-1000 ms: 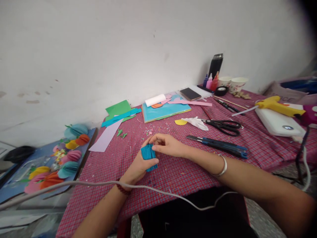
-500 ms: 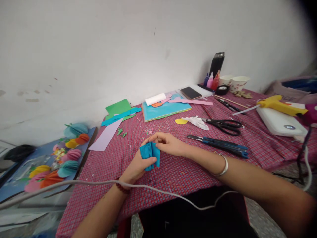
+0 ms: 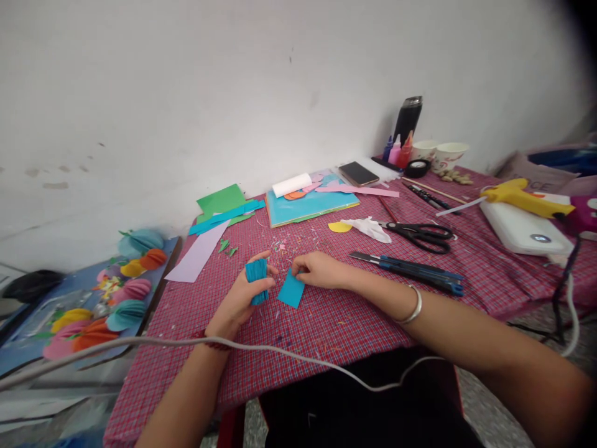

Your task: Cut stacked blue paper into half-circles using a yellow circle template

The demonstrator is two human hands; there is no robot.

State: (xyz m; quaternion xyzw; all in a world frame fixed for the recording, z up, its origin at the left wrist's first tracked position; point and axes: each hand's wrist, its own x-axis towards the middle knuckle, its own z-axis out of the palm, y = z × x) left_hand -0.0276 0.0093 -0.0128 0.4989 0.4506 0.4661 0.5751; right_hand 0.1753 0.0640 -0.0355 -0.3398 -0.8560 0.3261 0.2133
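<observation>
My left hand [image 3: 239,295] grips a thick stack of blue paper pieces [image 3: 256,280], thumb on the near side and fingers behind. To its right, my right hand [image 3: 319,271] pinches the top corner of a single blue paper rectangle [image 3: 291,291], held apart from the stack just over the checked tablecloth [image 3: 326,336]. Green paper scraps [image 3: 228,247] and tiny paper bits lie beyond the hands. A blue-and-black utility knife [image 3: 410,272] rests right of my right hand, with black scissors [image 3: 420,235] behind it.
A white cable [image 3: 298,356] crosses in front of my forearms. Coloured sheets [image 3: 312,210], a phone [image 3: 359,173] and paper cups [image 3: 450,155] stand along the back. At right, a yellow glue gun [image 3: 527,198] lies on a white power bank [image 3: 527,230]. Paper fruit ornaments [image 3: 96,335] lie at left.
My hands have moved apart. The single blue rectangle has come away from the stack in my right hand, while my left hand has shifted left with the stack.
</observation>
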